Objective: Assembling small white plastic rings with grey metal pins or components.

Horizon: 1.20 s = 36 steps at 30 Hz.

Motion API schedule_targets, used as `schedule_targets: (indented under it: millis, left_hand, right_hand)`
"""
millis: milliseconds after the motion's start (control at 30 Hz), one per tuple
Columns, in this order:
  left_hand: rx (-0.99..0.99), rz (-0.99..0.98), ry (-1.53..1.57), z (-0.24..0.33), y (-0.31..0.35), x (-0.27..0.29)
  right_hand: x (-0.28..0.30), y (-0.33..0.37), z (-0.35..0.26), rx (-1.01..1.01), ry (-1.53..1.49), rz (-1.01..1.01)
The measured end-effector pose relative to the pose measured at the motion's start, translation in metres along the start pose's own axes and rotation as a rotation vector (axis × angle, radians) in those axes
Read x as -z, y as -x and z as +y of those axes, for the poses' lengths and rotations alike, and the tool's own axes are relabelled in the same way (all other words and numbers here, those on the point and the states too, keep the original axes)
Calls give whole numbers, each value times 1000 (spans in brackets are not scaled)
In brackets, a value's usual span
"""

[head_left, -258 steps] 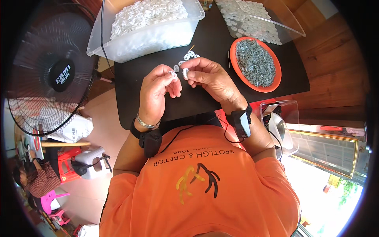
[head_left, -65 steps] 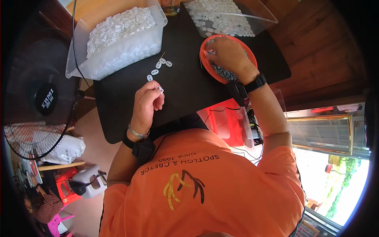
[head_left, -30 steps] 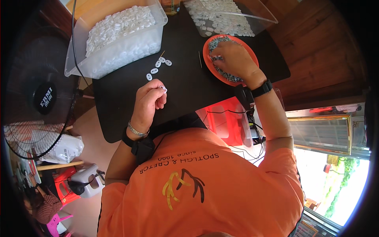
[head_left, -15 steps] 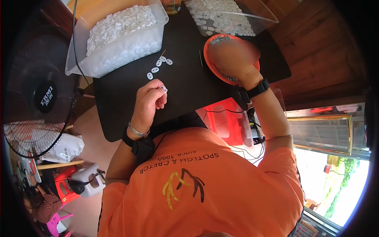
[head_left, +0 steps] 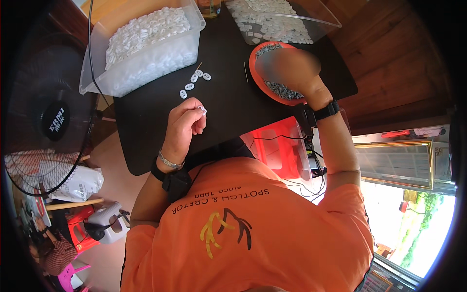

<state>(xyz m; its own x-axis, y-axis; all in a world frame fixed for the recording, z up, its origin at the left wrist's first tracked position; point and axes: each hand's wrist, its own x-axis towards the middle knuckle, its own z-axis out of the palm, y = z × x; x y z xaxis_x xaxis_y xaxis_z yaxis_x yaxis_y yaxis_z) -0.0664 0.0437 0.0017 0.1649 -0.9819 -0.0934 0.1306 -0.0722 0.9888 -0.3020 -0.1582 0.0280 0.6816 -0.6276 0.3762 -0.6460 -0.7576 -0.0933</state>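
My left hand alone now pinches the small white piece, loose white ovals at its twelve o'clock; my right hand, beside it earlier, is over the orange dish at two o'clock (blurred, so I can't tell its grip).

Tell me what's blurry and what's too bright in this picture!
Head view: the right hand is smeared with blur, while the left hand looks sharper; also head view: the opening at lower right glares white, washing out detail.
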Motion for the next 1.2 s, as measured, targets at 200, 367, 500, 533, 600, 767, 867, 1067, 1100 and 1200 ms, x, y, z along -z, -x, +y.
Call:
schedule_targets:
  millis: [200,367,500,533,600,767,867,1067,1100,1200]
  left_hand:
    - [4,-11,0,1,1,-3]
    - [-46,-4,-33,9,2,-6]
    - [-113,-10,-46,14,4,-9]
    - [-138,-24,-44,16,4,-10]
    - [-143,-20,-51,18,6,-11]
    - [-165,-35,-36,19,10,-9]
    - [-167,-32,-50,17,11,-5]
    - [-161,-24,-92,16,15,-2]
    - [-156,-31,-109,16,15,-1]
    - [-165,-34,-108,17,16,0]
  right_hand:
    - [7,6,-5,-45,-189,77]
    - [19,12,-30,-197,-599,47]
    - [22,18,-62,-278,-1121,-135]
    - [24,20,-73,-305,-1279,-187]
    - [15,23,-88,-221,-1378,-216]
    - [5,19,-118,-173,-1451,-316]
    - [3,16,-130,-153,-1467,-325]
    - [6,14,-138,-122,-1361,-378]
    - [6,14,-139,-122,-1361,-381]
    - [5,13,-139,-103,-1297,-370]
